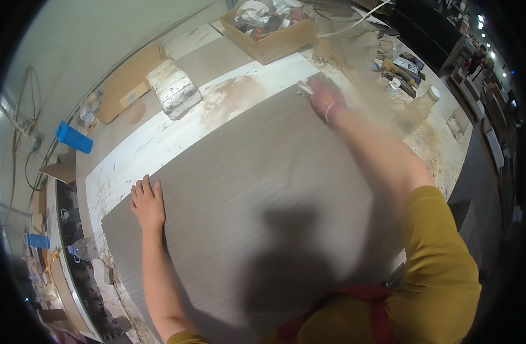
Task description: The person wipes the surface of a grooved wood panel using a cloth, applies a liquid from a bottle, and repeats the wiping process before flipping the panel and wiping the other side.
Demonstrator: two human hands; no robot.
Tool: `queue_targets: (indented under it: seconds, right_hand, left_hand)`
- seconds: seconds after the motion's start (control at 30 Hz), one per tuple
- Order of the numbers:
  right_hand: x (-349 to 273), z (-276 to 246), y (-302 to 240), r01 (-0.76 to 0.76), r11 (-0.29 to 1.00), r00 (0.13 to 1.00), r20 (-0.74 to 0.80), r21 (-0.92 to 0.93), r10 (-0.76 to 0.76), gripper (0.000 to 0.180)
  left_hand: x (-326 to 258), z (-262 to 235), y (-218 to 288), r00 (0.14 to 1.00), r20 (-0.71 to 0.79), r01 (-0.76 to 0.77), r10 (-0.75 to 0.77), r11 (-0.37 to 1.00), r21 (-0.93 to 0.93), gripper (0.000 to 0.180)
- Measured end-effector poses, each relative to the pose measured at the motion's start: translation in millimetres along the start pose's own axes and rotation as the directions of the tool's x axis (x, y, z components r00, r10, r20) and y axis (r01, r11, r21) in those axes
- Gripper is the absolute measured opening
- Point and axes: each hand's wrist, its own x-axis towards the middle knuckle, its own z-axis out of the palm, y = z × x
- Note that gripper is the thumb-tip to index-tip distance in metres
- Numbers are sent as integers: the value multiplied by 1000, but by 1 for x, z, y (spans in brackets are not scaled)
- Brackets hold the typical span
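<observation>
Panel [263,189] under both hands — left hand [148,203] flat, right hand [326,97] at far corner.

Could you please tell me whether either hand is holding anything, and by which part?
The right hand grips a small pale object; blur hides where. The left hand lies flat on the grey panel.

A large grey panel [257,195] fills the middle of the white workbench [160,140]. The left hand [147,203] lies flat on its edge at nine o'clock, while the blurred right hand [326,97] grips a small pale tool [304,88] at its far corner, one o'clock. A cardboard box [274,34] sits at twelve.
</observation>
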Motion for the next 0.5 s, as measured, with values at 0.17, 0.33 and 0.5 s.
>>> queue_targets:
  seconds: [0.17,0.33,0.5]
  right_hand:
    - [-55,49,-85,270,803,962,114,-532,-248,34]
    - [-21,-3,-29,258,944,963,126,-204,-236,27]
    - [-29,9,-61,369,722,924,145,-585,-355,20]
  left_hand:
    - [-2,4,-6,1000,-8,17,-17,1000,10,52]
    - [1,-5,-1,1000,22,-11,11,1000,-16,50]
    - [2,6,-4,1000,-13,11,-11,1000,8,50]
